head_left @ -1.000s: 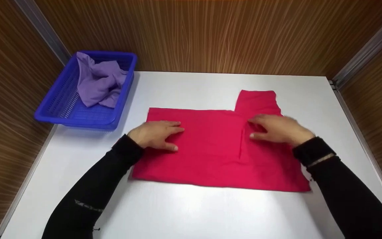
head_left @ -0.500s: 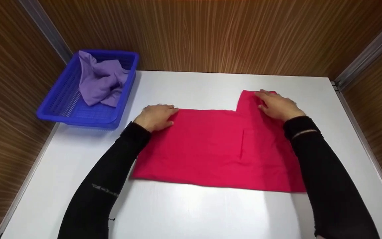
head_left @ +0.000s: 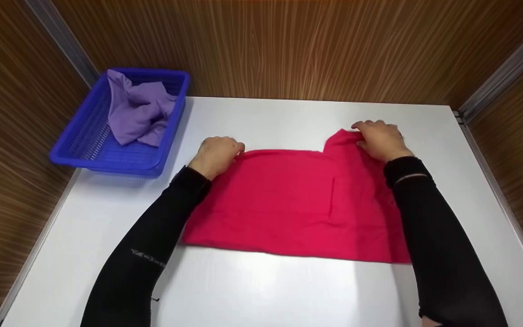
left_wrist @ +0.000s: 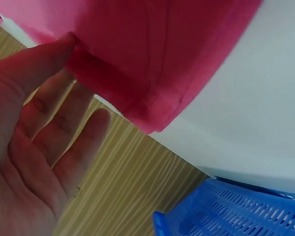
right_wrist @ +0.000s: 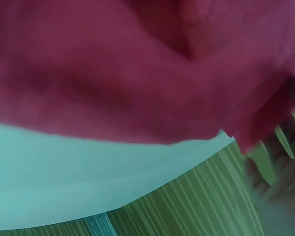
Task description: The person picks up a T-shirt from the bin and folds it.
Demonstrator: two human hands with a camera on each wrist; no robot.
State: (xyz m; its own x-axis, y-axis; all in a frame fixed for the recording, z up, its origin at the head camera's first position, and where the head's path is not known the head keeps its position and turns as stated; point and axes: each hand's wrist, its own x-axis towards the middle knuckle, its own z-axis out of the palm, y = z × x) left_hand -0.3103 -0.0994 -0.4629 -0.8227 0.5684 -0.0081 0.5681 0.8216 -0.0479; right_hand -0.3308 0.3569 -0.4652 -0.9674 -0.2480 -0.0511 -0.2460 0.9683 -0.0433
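A red T-shirt [head_left: 279, 195], folded in half lengthwise, lies across the white table with its sleeve toward the far right. My left hand [head_left: 218, 156] pinches its far edge near the left end. In the left wrist view, thumb and fingers of the left hand [left_wrist: 34, 152] meet at the edge of the shirt [left_wrist: 172, 49], its corner hanging beside them. My right hand [head_left: 384, 141] grips the end of the sleeve, which bunches slightly upward. The right wrist view has the shirt's cloth [right_wrist: 113, 88] draping close by, with the right hand [right_wrist: 282, 191] partly cut off at the edge.
A blue plastic basket [head_left: 102, 165] stands at the back left, holding a crumpled purple cloth [head_left: 141, 109]. Wood-grain panels [head_left: 261, 50] wall in the white table [head_left: 266, 295] at the back and both sides.
Both hands have moved from the shirt's middle to its far edge and sleeve end, flat fingers now curling to pinch the cloth. The far edge and sleeve have lifted a little.
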